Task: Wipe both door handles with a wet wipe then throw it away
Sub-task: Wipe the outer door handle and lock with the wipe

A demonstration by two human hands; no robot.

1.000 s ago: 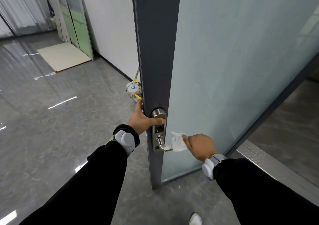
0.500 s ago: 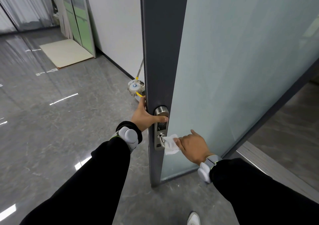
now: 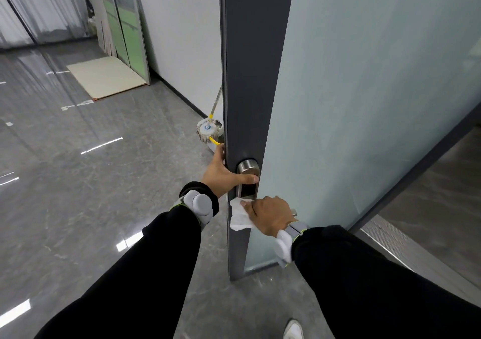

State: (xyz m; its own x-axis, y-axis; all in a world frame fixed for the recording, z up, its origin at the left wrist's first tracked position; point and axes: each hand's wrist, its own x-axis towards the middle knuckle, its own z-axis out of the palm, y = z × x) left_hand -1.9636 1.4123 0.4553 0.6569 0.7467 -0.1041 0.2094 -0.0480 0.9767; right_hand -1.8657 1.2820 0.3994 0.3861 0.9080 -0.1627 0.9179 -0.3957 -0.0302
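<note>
My right hand (image 3: 269,215) covers almost all of the door handle (image 3: 294,211); only its blunt free end shows past my knuckles. The second handle, on the far face of the door (image 3: 250,78), is hidden by the dark door edge. My left hand's fingers go round that edge and out of sight.

The handle's long axis runs level along the door face. It starts at the lock plate (image 3: 247,167) and its free end points right, over the frosted glass (image 3: 364,78).

The wet wipe (image 3: 238,215) is bunched at the handle's root, just below the lock plate. Its white folds spill left and downward from under my fingers. My right hand is curled over the lever and presses the wipe onto it.

My left hand (image 3: 223,176) grips the door edge, with its thumb laid across the lock plate.

A second ago the wipe sat farther out on the lever and the bare metal showed beside the plate. It has since slid inward to the root, and my right hand has come over the lever. My left hand has kept its hold.

Behind the door edge a mop (image 3: 208,130) is partly cut off. A white shoe (image 3: 292,331) is clipped by the bottom border on the grey floor (image 3: 78,182).
</note>
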